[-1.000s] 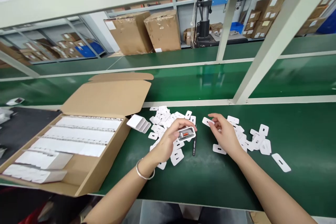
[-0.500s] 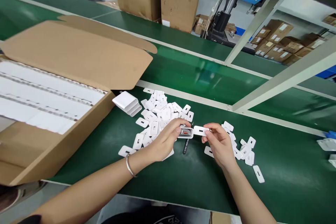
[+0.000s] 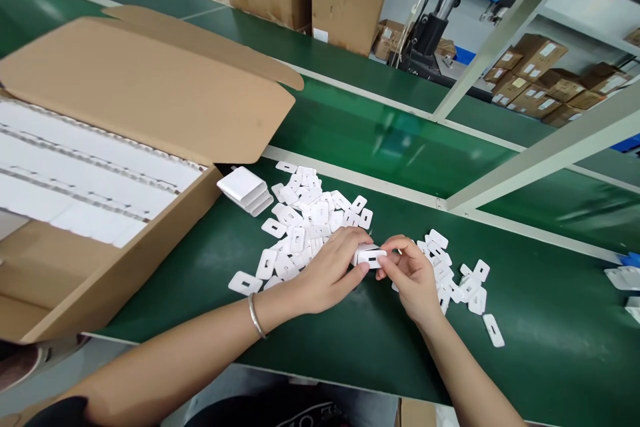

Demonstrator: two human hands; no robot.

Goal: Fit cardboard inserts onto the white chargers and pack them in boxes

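Observation:
My left hand (image 3: 333, 273), with a silver bangle at the wrist, is closed around a white plastic housing (image 3: 361, 249) that is mostly hidden by the fingers. A white end cap (image 3: 371, 258) with a dark rectangular slot lies against the housing's open end. My right hand (image 3: 410, 277) pinches the right edge of this cap between thumb and fingers, while my left thumb touches its lower left side. Many loose slotted caps (image 3: 295, 240) are heaped left of and behind my hands. A smaller group of caps (image 3: 443, 267) lies beside my right hand.
Three or so white housings (image 3: 245, 188) stand stacked beside a large open cardboard carton (image 3: 120, 227) holding white pieces in rows. A pale metal post (image 3: 540, 157) slants across the right of the green table (image 3: 550, 320). Taped boxes (image 3: 350, 0) stand behind.
My right hand has moved left and brought the cap onto the housing's open end, covering the inside parts that showed before. The camera view has shifted slightly.

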